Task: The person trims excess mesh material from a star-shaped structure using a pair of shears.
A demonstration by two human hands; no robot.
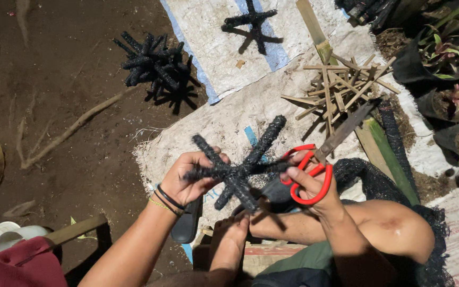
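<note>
My left hand [187, 178] grips a star-shaped frame of crossed sticks wrapped in black netting [238, 171], held up in front of me. My right hand [314, 183] holds red-handled scissors [320, 159] with fingers through the loops; the grey blades point up and to the right, away from the wrapped star. The right hand's fingertips also touch the star's right arm. My bare foot [229, 242] and knee [394, 228] are below the hands.
A pile of finished black-wrapped stars [155, 64] lies on the dirt, another star [252, 21] on a white sack [213, 48]. Bare bamboo sticks [341, 85] lie at right beside black netting [367, 180] and potted plants [447, 53]. A dark sandal [187, 226] sits under my left wrist.
</note>
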